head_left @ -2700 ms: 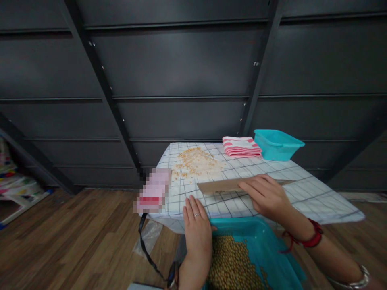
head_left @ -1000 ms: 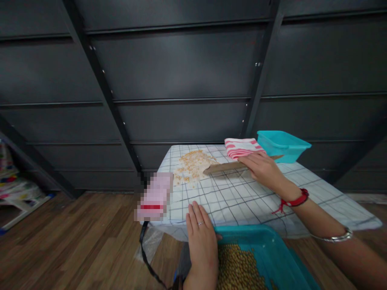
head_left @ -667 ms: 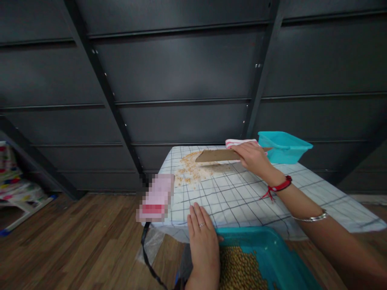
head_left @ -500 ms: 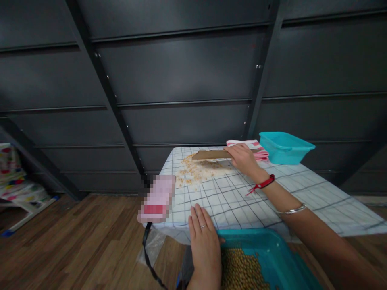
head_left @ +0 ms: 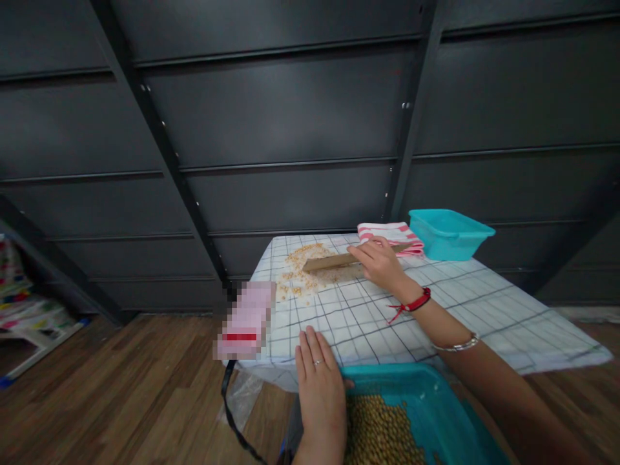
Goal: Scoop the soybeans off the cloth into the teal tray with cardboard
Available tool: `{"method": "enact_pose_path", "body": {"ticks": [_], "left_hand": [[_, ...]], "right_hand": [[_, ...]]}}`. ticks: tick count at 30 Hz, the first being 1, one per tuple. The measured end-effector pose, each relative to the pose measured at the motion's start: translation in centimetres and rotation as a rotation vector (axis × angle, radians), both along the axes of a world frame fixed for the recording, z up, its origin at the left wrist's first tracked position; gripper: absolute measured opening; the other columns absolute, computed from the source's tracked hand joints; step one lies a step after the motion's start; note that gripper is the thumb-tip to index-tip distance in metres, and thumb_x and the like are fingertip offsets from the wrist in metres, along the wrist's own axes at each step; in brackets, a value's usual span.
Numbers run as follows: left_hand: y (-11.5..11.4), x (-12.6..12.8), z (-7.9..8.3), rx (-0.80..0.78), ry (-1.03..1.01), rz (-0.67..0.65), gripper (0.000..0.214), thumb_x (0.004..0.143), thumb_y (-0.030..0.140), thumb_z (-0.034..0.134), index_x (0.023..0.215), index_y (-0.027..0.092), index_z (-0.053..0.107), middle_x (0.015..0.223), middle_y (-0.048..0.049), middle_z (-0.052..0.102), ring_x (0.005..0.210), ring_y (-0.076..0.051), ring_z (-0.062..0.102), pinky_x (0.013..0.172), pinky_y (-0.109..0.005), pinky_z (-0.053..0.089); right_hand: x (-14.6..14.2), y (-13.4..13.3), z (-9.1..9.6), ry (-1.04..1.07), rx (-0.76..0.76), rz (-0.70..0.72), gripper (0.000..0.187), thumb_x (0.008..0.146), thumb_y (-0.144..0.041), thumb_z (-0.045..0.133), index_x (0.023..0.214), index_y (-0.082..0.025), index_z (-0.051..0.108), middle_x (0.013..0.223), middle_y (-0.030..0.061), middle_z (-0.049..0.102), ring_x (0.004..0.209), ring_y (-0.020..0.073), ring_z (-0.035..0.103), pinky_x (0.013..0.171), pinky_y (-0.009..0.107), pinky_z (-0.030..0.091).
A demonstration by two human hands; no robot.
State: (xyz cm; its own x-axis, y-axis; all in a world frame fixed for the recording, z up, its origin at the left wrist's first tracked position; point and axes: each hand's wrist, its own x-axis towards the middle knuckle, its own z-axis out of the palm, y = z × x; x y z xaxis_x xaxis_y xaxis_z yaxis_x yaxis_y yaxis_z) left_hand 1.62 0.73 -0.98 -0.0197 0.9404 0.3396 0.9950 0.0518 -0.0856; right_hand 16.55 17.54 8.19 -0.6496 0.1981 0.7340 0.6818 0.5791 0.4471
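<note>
My right hand (head_left: 380,261) is closed on a flat strip of brown cardboard (head_left: 329,261), held over the far part of the table with its long edge low among scattered yellowish grains (head_left: 298,278). Whether that edge touches the cloth I cannot tell. Nearer to me, my left hand (head_left: 320,381) lies with its fingers stretched out at the table's front edge, beside the left rim of a teal basin (head_left: 436,400). Its thumb reaches the rim. Inside the basin is a heap of brownish-yellow beans (head_left: 380,429).
A checked white cloth (head_left: 484,316) covers the table. At the back right stand a turquoise tub (head_left: 450,236) and a folded pink-striped towel (head_left: 382,231). A blurred-out pink object (head_left: 247,316) lies at the left edge, above a black strap (head_left: 230,407). A dark panelled wall (head_left: 290,129) rises behind.
My right hand has brought the cardboard strip a little toward me and lower, tilting it over the grains. My left hand keeps its place by the basin; the whole view has shifted slightly.
</note>
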Motion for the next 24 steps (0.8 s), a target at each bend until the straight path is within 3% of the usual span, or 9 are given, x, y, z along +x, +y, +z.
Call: {"method": "enact_pose_path", "body": {"ticks": [10, 24], "left_hand": [[0.1, -0.2, -0.3, 0.014, -0.044, -0.001, 0.063, 0.065, 0.025, 0.064, 0.121, 0.002, 0.047, 0.132, -0.0252, 0.041, 0.122, -0.033, 0.039, 0.099, -0.047, 0.038], [0.2, -0.1, -0.4, 0.007, -0.041, -0.002, 0.068, 0.062, 0.027, 0.067, 0.122, 0.002, 0.046, 0.132, -0.0258, 0.041, 0.122, -0.034, 0.040, 0.099, -0.047, 0.038]], "right_hand": [[-0.7, 0.0, -0.6, -0.010, -0.034, -0.017, 0.037, 0.072, 0.001, 0.035, 0.097, -0.015, 0.058, 0.073, 0.0040, 0.059, 0.074, 0.0177, 0.045, 0.080, 0.034, 0.030], [0.4, -0.3, 1.2, 0.111, 0.029, -0.039, 0.037, 0.072, -0.001, 0.036, 0.096, -0.017, 0.059, 0.073, 0.0042, 0.060, 0.072, 0.0177, 0.047, 0.079, 0.035, 0.031]]}}
